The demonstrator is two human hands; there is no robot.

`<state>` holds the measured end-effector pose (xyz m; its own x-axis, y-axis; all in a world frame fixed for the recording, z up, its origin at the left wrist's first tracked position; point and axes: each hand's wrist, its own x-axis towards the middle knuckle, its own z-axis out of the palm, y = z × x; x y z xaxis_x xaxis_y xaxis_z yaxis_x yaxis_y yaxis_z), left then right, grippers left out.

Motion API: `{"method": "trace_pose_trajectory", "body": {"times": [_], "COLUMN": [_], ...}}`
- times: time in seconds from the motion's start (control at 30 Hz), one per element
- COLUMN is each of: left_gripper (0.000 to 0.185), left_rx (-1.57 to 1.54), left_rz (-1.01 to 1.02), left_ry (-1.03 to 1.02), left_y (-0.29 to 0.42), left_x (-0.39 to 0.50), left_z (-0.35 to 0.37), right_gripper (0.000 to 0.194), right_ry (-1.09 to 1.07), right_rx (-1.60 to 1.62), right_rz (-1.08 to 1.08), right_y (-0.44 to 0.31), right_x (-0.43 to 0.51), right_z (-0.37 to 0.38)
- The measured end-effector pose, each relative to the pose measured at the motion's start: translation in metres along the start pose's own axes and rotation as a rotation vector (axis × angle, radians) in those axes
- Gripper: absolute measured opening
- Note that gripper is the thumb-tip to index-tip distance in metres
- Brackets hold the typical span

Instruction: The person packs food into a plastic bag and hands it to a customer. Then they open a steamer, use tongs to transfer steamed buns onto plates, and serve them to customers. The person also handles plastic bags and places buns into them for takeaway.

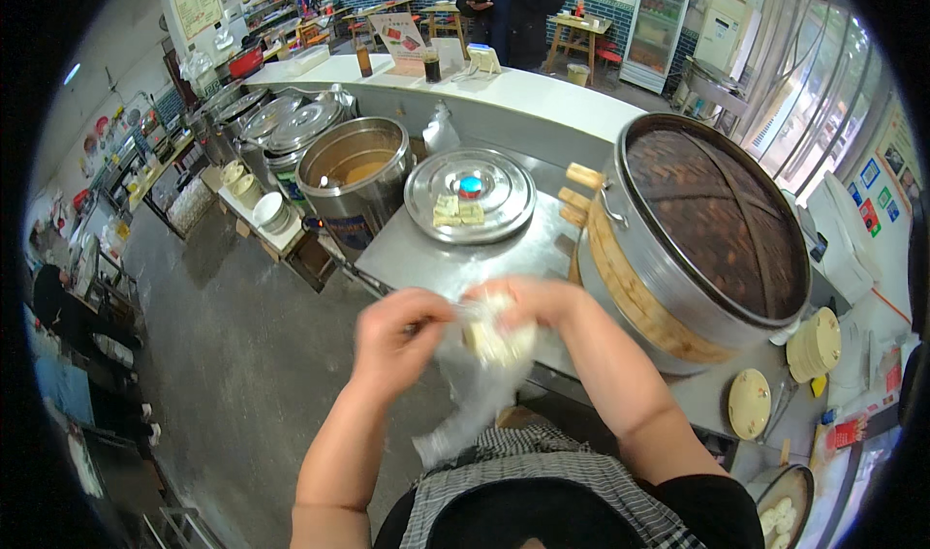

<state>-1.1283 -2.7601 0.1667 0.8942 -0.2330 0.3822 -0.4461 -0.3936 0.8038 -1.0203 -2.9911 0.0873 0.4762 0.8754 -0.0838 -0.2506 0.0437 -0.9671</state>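
In front of my checked apron, a thin clear plastic bag (472,389) hangs between my hands, with a pale, rounded food item (501,338) in its upper part; motion blur hides what kind. My left hand (399,331) pinches the bag's edge from the left side. On the other side, my right hand (519,301) is closed around the top of the bag, against the food. Just beyond lies a round steel lid (436,179) on the metal worktop (399,258), with a few banknotes (458,212) beside its blue knob.
A large round steamer (647,280) with a dark cover stands right of my hands. Left of the lid is an open steel pot (356,164) of liquid. Yellow plates (748,404) lie at the right. Behind the white counter (552,91), a person in dark clothes (508,11) stands.
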Motion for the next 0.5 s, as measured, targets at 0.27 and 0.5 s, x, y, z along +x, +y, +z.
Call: {"method": "trace_pose_trajectory", "body": {"times": [0.27, 0.5], "left_gripper": [0.009, 0.014], "left_rx": [0.131, 0.208], "left_rz": [-0.194, -1.330], "left_ry": [0.377, 0.493], "left_y": [-0.079, -0.253], "left_x": [0.050, -0.080], "left_z": [-0.102, -0.175], "right_gripper": [0.028, 0.057], "right_ry": [1.029, 1.789], "right_rx": [0.609, -0.601], "right_rz": [-0.626, -0.342], "right_y": [-0.058, -0.035], "right_x": [0.213, 0.160], "right_z": [-0.400, -0.705]}}
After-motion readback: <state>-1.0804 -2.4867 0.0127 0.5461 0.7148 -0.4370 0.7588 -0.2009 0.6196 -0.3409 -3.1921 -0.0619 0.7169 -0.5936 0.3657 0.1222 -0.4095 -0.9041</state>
